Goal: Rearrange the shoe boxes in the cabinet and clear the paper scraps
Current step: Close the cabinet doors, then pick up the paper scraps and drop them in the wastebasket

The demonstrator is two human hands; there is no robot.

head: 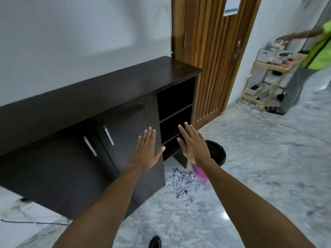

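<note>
We hold our left hand [147, 149] and right hand [192, 142] flat, fingers spread, gripping nothing, raised in front of the dark cabinet [100, 111]. Its open shelves [176, 111] at the right end look empty and dark. Paper scraps [182, 183] lie on the floor by the cabinet's right foot, beside a pink basket [199, 172] and black bin [217, 153].

Dark cabinet [107, 104], open shelves bare; paper scraps [182, 183] heaped on floor.
</note>
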